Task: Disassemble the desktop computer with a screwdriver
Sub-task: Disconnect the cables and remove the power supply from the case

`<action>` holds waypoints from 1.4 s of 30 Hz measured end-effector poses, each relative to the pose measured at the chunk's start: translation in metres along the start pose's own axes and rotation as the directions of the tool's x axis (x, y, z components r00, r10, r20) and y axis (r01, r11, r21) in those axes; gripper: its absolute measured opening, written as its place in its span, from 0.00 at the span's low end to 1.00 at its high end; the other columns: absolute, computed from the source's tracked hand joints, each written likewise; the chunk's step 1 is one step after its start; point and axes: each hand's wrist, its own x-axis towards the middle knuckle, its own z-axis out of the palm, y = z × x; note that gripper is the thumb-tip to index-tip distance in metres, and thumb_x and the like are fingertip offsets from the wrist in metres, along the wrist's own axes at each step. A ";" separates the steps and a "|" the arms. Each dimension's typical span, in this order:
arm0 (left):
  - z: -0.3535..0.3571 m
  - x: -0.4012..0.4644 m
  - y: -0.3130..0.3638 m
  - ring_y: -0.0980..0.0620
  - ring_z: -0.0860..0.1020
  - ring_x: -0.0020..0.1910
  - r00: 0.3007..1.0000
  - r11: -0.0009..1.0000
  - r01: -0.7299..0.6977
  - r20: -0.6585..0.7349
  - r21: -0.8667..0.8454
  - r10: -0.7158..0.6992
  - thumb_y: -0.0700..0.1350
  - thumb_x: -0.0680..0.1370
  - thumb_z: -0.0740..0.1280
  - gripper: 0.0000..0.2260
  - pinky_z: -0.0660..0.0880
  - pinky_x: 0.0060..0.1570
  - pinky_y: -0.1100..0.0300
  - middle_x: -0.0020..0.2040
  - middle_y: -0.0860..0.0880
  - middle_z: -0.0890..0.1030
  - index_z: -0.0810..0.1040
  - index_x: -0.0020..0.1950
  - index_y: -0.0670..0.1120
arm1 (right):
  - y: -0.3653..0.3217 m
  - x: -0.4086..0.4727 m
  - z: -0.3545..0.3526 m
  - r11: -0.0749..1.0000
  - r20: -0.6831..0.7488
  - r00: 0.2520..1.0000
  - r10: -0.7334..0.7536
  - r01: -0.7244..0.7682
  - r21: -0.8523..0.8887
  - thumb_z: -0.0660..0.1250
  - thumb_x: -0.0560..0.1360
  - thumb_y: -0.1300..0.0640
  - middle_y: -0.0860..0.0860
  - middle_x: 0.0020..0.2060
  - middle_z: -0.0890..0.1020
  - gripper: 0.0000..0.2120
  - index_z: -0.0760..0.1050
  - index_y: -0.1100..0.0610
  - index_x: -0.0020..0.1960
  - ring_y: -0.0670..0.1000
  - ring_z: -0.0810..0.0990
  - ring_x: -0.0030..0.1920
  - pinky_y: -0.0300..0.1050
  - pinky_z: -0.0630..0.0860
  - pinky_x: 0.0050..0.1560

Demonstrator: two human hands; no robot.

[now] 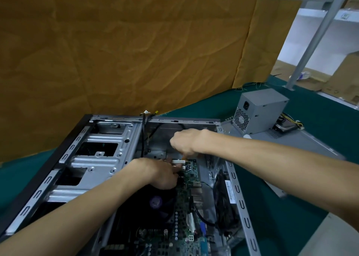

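The likeliest slip, to my eye, is the screwdriver (pixel 185 156) tip skating off its screw and gouging the motherboard (pixel 191 170) beside the white expansion slots (pixel 178 161). The right hand (pixel 184 141) is clenched round the orange handle just above those slots. The left hand (pixel 165 175), fingers curled, touches the board beside them inside the open computer case (pixel 108 150) on the table (pixel 320 119).

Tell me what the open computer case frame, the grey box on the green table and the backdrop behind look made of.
Silver computer case frame: looks like stamped sheet metal, bare and dully shiny, with punched slots and pressed ribs.
Grey boxy power supply: apparently painted or coated metal, matte, with a perforated vent grille.
Brown creased backdrop: probably paper or thin cloth; it shows wrinkles and fold lines, which leave it open.
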 end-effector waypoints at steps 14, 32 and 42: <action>-0.002 0.003 -0.002 0.43 0.47 0.82 1.000 1.000 0.015 0.007 0.011 -0.015 0.53 0.84 0.49 0.26 0.51 0.78 0.46 0.83 0.49 0.41 0.46 0.82 0.62 | -0.001 0.007 -0.003 1.000 0.003 1.000 -0.018 0.018 -0.011 0.69 0.74 0.69 0.53 0.33 0.75 0.11 0.72 0.59 0.36 0.53 0.73 0.31 0.42 0.66 0.26; -0.002 -0.001 -0.003 0.45 0.49 0.82 1.000 1.000 0.003 -0.004 0.000 -0.003 0.51 0.83 0.52 0.28 0.52 0.78 0.47 0.83 0.50 0.45 0.48 0.82 0.62 | -0.007 0.002 -0.005 1.000 0.028 1.000 0.002 -0.003 0.023 0.67 0.76 0.68 0.56 0.40 0.78 0.04 0.77 0.61 0.44 0.57 0.78 0.39 0.46 0.71 0.32; -0.003 -0.001 -0.003 0.44 0.49 0.82 1.000 1.000 0.010 0.000 0.002 -0.010 0.50 0.82 0.51 0.29 0.52 0.78 0.47 0.83 0.49 0.43 0.47 0.82 0.62 | 0.003 -0.001 0.001 0.999 0.001 1.000 0.013 -0.013 0.043 0.70 0.73 0.66 0.53 0.35 0.76 0.08 0.75 0.59 0.38 0.57 0.76 0.35 0.43 0.70 0.30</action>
